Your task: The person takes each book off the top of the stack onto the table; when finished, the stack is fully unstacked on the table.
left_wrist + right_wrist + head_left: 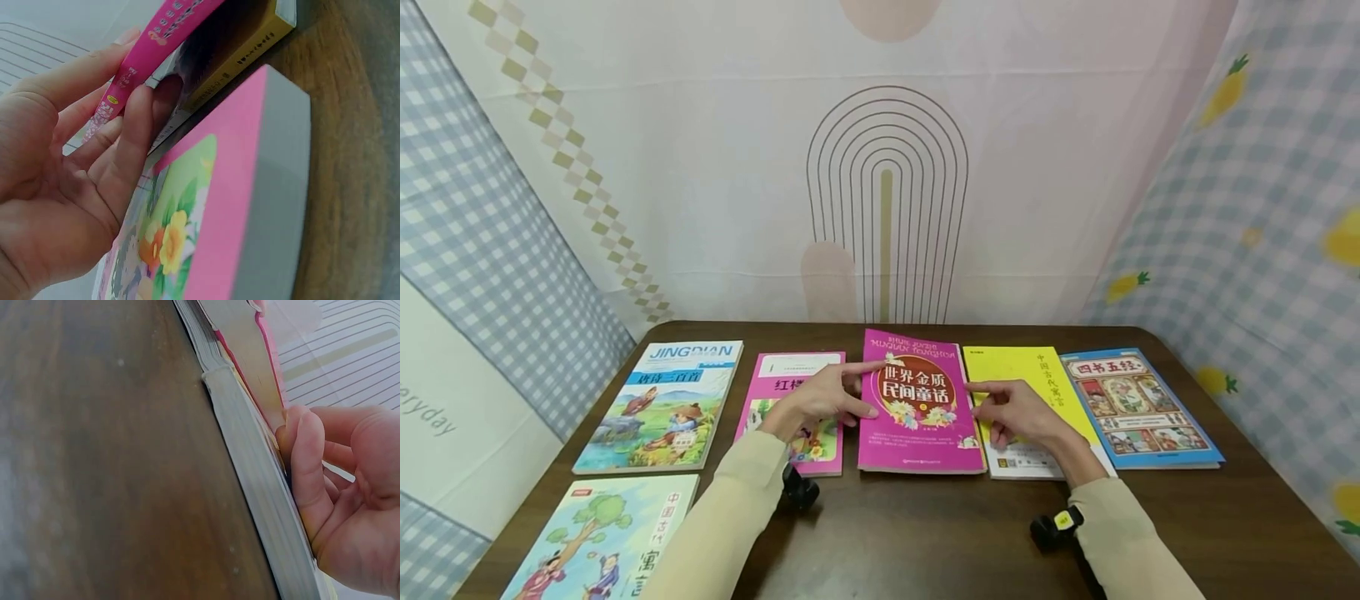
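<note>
A magenta book point(917, 446) with a dark red oval on its cover is held between both hands at the middle of the row. My left hand point(820, 398) grips its left edge; in the left wrist view the thumb and fingers pinch the magenta spine point(134, 69). On the opposite edge my right hand point(1021, 410) pinches the book between thumb and fingers, over the yellow book point(1000, 367). In the right wrist view the magenta book's page block point(247, 359) tilts up above the book below. Under my left hand lies a pink book point(827, 462), partly hidden.
A blue book point(1142, 408) lies at the right end of the dark wooden table point(925, 533). At the left are a landscape-covered book point(662, 408) and, nearer, a pale green book point(591, 533) partly covered by my left sleeve. Printed cloth point(1015, 208) hangs behind the table.
</note>
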`<state>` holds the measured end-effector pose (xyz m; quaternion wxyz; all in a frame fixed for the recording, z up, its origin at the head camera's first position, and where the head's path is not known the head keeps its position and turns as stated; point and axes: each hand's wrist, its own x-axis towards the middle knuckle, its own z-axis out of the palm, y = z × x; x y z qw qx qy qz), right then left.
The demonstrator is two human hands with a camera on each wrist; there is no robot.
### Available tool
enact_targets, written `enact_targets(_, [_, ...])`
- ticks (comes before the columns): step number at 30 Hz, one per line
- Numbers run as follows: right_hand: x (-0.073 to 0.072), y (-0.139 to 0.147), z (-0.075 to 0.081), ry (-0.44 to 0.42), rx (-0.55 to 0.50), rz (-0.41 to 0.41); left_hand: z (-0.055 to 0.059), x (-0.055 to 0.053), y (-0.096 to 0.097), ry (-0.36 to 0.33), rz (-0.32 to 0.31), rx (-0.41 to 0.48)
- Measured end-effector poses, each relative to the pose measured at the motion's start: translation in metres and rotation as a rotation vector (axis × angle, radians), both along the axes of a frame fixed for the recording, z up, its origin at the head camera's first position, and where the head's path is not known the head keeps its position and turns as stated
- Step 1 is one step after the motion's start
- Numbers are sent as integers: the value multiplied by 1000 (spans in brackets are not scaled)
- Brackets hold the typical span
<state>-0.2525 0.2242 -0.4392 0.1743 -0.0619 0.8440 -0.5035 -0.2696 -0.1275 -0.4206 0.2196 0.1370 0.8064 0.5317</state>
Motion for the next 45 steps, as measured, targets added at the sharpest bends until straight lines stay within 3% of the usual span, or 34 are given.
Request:
enact_targets(10, [0, -5, 0, 7, 10, -4, -2, 9, -1, -96, 51, 197])
enact_targets(14, [1, -7, 1, 21, 3, 15, 2, 14, -1, -116, 69, 260])
enact_targets(22, [1, -7, -2, 19, 39, -13, 19, 23, 0, -79, 71, 284])
enact_targets(33, [0, -10, 2, 26, 47, 14, 39, 37, -8, -25, 107, 300])
enact_targets(45, [0, -9, 1, 40, 92, 8, 60, 57, -30, -40, 125, 378])
